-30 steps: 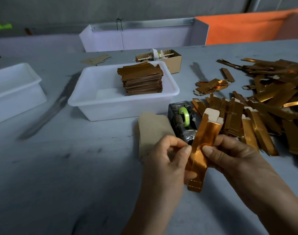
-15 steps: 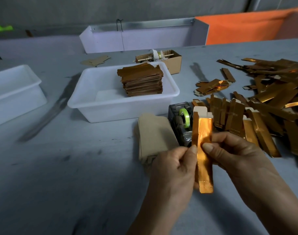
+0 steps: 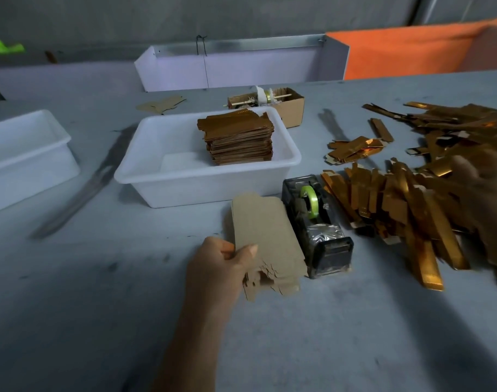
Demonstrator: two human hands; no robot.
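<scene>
My left hand point(image 3: 216, 267) pinches the near left edge of a stack of flat brown cardboard blanks point(image 3: 264, 230), with the thumb on top. The stack lies on the grey table beside a black tape dispenser point(image 3: 315, 222) holding green tape. My right hand point(image 3: 484, 193) is blurred at the right edge, over a pile of folded gold boxes point(image 3: 397, 199). The blur hides its fingers and whether it holds anything. A long gold box point(image 3: 429, 267) lies at the near end of that pile.
A white tub point(image 3: 156, 176) behind the blanks holds a stack of gold blanks point(image 3: 238, 140). Another white tub point(image 3: 29, 148) sits at the left. A small open cardboard box point(image 3: 294, 108) stands behind, with a few gold boxes point(image 3: 354, 149) to its right.
Both hands held one gold box in front of me. That box has left my hands; my right hand swung to the gold pile and my left hand moved to the brown blanks.
</scene>
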